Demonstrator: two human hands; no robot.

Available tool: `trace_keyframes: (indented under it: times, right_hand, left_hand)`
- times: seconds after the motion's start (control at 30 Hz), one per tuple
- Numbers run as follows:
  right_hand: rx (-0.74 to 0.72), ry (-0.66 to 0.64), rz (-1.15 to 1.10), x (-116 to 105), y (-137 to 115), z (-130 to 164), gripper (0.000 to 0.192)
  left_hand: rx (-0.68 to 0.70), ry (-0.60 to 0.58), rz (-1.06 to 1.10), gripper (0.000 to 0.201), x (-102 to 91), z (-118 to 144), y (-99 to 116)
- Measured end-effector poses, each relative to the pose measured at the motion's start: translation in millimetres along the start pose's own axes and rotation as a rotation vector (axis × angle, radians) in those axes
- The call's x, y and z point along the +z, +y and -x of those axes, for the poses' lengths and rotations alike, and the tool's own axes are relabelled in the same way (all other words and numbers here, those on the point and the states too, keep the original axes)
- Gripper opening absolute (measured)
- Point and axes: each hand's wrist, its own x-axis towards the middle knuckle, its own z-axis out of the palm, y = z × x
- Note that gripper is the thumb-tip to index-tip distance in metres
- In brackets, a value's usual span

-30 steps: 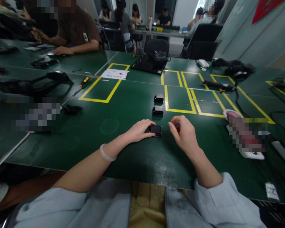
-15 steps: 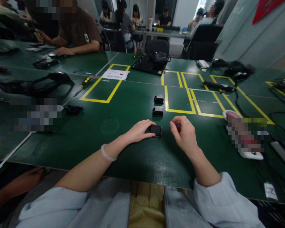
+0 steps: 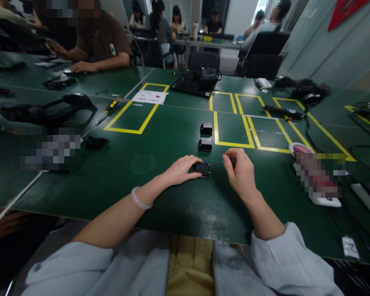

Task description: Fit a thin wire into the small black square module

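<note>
My left hand (image 3: 182,169) grips a small black box-shaped part (image 3: 202,169) on the green table, thumb at its near side and fingers at its far side. A screwdriver with a dark handle (image 3: 233,161) is in my right hand (image 3: 242,170), fingers closed round it. Its thin shaft (image 3: 216,164) points left, the tip at or close to the part's right side; I cannot tell whether it touches. Beyond my hands stand two similar black parts, a nearer one (image 3: 205,144) and a farther one (image 3: 206,128).
Yellow tape outlines (image 3: 234,144) mark the green table (image 3: 172,209). A phone-like object (image 3: 319,179) lies right, near a black cylindrical tool (image 3: 283,112) with a cable. Leftward are a yellow-black screwdriver (image 3: 111,107) and a paper sheet (image 3: 150,97). A co-worker (image 3: 101,41) sits across.
My right hand has shifted very slightly, and the screwdriver's shaft shows more clearly, level with the part's side. My left hand stays put. At lower left, another person's hand has moved left.
</note>
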Motion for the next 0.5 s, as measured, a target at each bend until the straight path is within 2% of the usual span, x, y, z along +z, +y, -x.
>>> trace_keyframes:
  times: [0.5]
  right_hand:
    - [-0.002, -0.007, 0.02, 1.8, 2.5, 0.1, 0.013]
  left_hand:
    - [0.024, -0.016, 0.016, 0.039, 2.0, 1.2, 1.1]
